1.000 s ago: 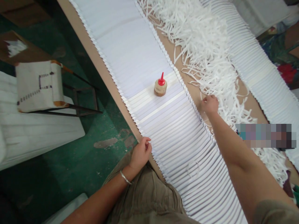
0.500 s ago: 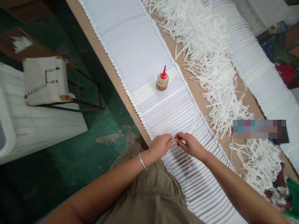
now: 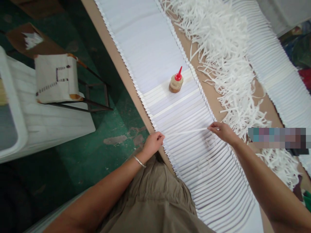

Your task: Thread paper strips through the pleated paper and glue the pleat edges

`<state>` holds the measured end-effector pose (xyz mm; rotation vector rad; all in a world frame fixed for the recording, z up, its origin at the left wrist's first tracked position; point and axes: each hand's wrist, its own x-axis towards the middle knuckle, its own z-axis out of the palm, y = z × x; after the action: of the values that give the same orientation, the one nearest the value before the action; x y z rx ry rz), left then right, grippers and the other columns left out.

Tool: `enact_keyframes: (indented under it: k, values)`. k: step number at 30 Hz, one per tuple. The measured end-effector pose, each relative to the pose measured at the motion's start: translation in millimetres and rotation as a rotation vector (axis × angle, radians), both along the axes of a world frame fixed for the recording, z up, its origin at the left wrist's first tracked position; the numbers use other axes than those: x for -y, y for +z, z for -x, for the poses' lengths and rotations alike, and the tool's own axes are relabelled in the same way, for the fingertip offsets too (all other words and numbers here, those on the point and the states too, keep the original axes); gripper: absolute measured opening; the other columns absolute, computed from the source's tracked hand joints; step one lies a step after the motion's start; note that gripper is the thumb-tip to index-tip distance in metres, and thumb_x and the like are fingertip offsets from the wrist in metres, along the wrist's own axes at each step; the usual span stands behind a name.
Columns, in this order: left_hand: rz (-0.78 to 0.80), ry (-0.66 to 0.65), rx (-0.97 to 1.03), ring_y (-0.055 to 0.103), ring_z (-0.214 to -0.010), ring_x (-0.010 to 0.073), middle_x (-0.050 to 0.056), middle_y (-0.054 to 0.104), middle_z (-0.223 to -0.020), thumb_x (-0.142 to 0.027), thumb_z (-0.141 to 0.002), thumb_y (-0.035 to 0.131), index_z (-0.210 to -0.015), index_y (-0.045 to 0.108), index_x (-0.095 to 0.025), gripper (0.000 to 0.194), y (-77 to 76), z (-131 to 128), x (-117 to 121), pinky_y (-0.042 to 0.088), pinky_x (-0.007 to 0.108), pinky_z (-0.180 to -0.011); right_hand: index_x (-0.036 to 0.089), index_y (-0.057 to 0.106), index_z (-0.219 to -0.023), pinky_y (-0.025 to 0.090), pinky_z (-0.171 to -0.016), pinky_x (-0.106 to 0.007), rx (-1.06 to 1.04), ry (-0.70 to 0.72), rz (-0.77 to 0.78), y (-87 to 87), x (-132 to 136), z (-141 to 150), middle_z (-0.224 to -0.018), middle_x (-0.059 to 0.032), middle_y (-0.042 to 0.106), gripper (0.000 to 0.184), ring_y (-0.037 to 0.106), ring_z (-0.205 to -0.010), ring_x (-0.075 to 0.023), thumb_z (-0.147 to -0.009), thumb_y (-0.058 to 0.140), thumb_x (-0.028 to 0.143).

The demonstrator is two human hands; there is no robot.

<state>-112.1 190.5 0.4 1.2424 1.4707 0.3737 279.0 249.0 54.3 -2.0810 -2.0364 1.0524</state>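
Note:
A narrow white strip [image 3: 186, 132] is stretched between my hands, above a long row of overlapping white pieces [image 3: 170, 116] with ridged edges. My left hand [image 3: 155, 142] pinches one end at the row's left edge. The other end is pinched in my right hand [image 3: 222, 131], over the row's right edge. More thin white strip dangles in a loop below my right hand. Farther up the row stands a small bottle [image 3: 176, 84] with a red pointed cap and brownish contents, touched by neither hand.
A heap of loose white strips [image 3: 228, 61] lies along the brown table [image 3: 181, 37], right of the row. Beyond it runs a second white row [image 3: 269, 58]. To the left, on the green floor, are a stool [image 3: 57, 77], a white bin [image 3: 26, 97] and a cardboard box [image 3: 46, 45].
My hands were close together and have moved apart, left hand to the left and right hand up and right. The strip between them is now drawn out long.

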Motion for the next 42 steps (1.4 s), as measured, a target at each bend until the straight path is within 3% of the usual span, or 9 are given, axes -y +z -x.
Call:
enact_keyframes:
  k: [4,8,15,21,30,42]
  values:
    - [0.048,0.087,0.043,0.060,-0.054,0.0124,-0.001,0.069,-0.067,-0.023,-0.091,0.050,-0.081,0.063,-0.018,0.017,-0.7,-6.3,-8.9,0.045,0.024,-0.060,0.020,0.073,-0.087,0.046,-0.063,-0.029,0.038,-0.089,-0.039,-0.1,-31.1,-4.2,-0.071,-0.0047,0.074,0.032,0.063,-0.063,-0.0182,-0.082,0.060,0.048]
    - [0.100,0.183,-0.056,0.056,-0.047,0.0115,-0.002,0.064,-0.058,-0.029,-0.092,0.056,-0.076,0.058,-0.019,0.019,-2.0,-12.9,-16.9,0.040,0.023,-0.054,0.019,0.071,-0.083,0.041,-0.057,-0.027,0.069,-0.164,-0.113,-1.2,-63.1,-0.8,-0.064,-0.0038,0.071,0.032,0.058,-0.057,-0.0166,-0.079,0.064,0.050]
    - [0.077,0.198,-0.102,0.056,-0.049,0.0120,-0.002,0.065,-0.060,-0.022,-0.094,0.051,-0.076,0.057,-0.020,0.019,-7.8,-18.5,-26.6,0.040,0.024,-0.056,0.019,0.070,-0.080,0.044,-0.063,-0.028,0.105,-0.145,-0.192,-8.1,-101.9,6.3,-0.067,-0.0044,0.072,0.023,0.061,-0.062,-0.0176,-0.082,0.061,0.040]
    - [0.068,0.224,-0.193,0.060,-0.055,0.0137,-0.002,0.066,-0.063,-0.024,-0.094,0.053,-0.075,0.056,-0.021,0.019,-11.7,-20.2,-29.1,0.042,0.026,-0.062,0.018,0.069,-0.079,0.042,-0.063,-0.028,0.135,-0.185,-0.248,-22.3,-112.4,6.8,-0.067,-0.0040,0.070,0.023,0.060,-0.062,-0.0170,-0.080,0.069,0.041]
    - [0.054,0.193,-0.253,0.063,-0.065,0.0171,-0.001,0.065,-0.063,-0.026,-0.095,0.053,-0.076,0.055,-0.022,0.020,-10.7,-21.0,-32.0,0.043,0.027,-0.068,0.017,0.074,-0.089,0.046,-0.066,-0.030,0.172,-0.179,-0.256,-39.5,-116.7,4.2,-0.076,-0.0080,0.075,0.025,0.063,-0.069,-0.0204,-0.084,0.062,0.039]
    - [0.023,0.153,-0.322,0.063,-0.069,0.0180,0.001,0.065,-0.066,-0.025,-0.094,0.054,-0.074,0.054,-0.022,0.020,-15.6,-20.8,-34.1,0.041,0.027,-0.069,0.018,0.071,-0.087,0.045,-0.072,-0.033,0.222,-0.155,-0.281,-55.5,-125.1,6.5,-0.081,-0.0093,0.074,0.021,0.061,-0.072,-0.0216,-0.084,0.061,0.036]
